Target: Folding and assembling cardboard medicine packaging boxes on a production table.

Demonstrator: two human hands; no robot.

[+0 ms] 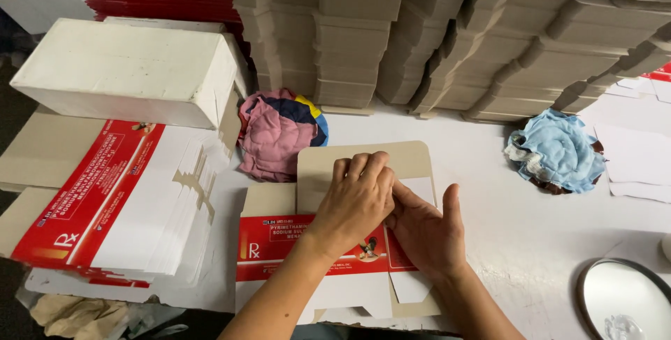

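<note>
The flat carton blank [328,242], red and white on its printed face with bare brown flaps, lay on the white desk [531,228] directly in front of the person. The left hand [356,204] pressed down on the blank near its upper flap, fingers curled over the fold line; its grip was narrow and bore on the card rather than closing round it. The right hand [426,232] lay just beside it, touching it, thumb raised, fingers tucked against a side flap; whether those fingers pinched the flap could not be told.

The step in hand appeared to be creasing or folding a flap of the blank. The next move would likely call for firm pressure along the crease while the other hand steadied the panel.

A stack of printed blanks [119,200] stood to the left, with a white box [133,74] above it. Stacks of folded brown cartons [447,32] lined the rear. A pink rag [276,134] and a blue rag [556,151] lay on the desk, and a round mirror [625,298] sat at lower right.
</note>
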